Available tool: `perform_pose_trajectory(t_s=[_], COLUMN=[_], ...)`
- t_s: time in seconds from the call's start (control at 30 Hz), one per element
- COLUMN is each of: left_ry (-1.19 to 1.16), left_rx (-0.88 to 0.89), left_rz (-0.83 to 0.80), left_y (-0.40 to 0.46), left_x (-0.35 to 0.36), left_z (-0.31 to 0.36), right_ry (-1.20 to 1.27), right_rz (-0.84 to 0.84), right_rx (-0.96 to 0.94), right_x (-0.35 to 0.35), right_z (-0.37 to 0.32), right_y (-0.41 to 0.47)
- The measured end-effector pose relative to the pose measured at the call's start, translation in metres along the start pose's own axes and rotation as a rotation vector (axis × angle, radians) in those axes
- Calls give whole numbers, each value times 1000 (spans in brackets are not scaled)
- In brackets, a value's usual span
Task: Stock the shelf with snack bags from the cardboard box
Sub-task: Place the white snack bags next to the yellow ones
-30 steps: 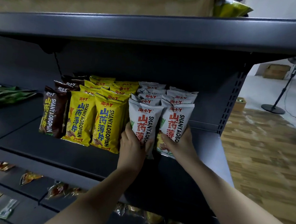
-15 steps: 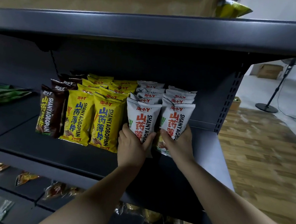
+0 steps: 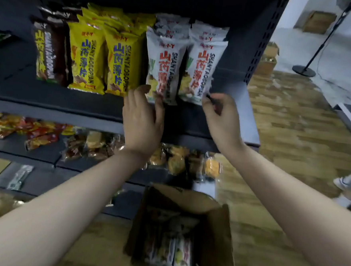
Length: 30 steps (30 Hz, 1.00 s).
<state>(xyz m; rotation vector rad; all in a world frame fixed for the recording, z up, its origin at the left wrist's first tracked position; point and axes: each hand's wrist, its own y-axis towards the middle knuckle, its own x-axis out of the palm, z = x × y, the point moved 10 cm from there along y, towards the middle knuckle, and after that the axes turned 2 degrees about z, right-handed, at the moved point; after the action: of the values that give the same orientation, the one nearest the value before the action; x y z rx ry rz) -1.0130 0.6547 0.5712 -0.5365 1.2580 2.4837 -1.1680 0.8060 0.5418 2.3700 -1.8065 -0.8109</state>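
hands at the front of a stocked shelf, two white bags standing loose

the risk here, as a judgement: the two front white snack bags (image 3: 164, 69) stand upright near the front edge of the shelf (image 3: 53, 112), just left of its right end. they are tall, narrow and soft, so a brush from either hand could tip them forward off the edge toward the shelves below. the left hand's fingertips touch or nearly touch the foot of the left white bag; the picture is too blurred to say which. a drag there would pull the bag's foot out. the right one leans a little, and its lower right corner sits just beside the right hand.

the left hand (image 3: 143, 118) has its fingers straight and relaxed, grasping nothing. the right hand (image 3: 221, 115) has its fingers loosely curled in front of the bag's corner. whether it pinches that corner or holds nothing i cannot tell.

the snack bags are glossy pillow packs with crimped tops, printed with large vertical characters. from left to right along the shelf stand a dark brown row (image 3: 49, 51), two yellow rows (image 3: 105, 59) with blue lettering, then two white rows with red lettering. each row runs back toward the rear of the shelf.

below, on the wooden floor, the cardboard box (image 3: 215, 239) stands with its flaps up. more bags lie inside it, so stocking looks unfinished.
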Motion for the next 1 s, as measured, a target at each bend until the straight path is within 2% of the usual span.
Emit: perform_pose_trajectory(t_s=[0.1, 0.23, 0.37, 0.47, 0.57, 0.77, 0.9, 1.0], left_ry=[-87, -47, 140, 255, 342, 475, 510, 480], left_rx=[28, 17, 8, -128, -229, -168, -120, -150], left_rz=[-110, -399, -780, -1048, -1239, -1487, -1534, -1566], left_y=[-49, -129, -215, -271, -310, -354, -368, -381], left_x=[-17, -9, 29, 58, 77, 106, 127, 142], left_z=[7, 3, -15, -41, -67, -99, -114, -123], right_ry=[21, -118, -333, -532, -639, -748, -826, -846], right_rz=[-110, -361, -651, -849, -962, -1082, -1144, -1175], right_rx=[7, 44, 217, 306, 366, 442, 456, 465], right_x=[-6, 4, 22, 30, 35, 52, 65, 75], right_z=[-11, 4, 68, 126, 170, 235, 275, 302], right_y=[-60, -143, -210, -248, -269, -286, -292, -299])
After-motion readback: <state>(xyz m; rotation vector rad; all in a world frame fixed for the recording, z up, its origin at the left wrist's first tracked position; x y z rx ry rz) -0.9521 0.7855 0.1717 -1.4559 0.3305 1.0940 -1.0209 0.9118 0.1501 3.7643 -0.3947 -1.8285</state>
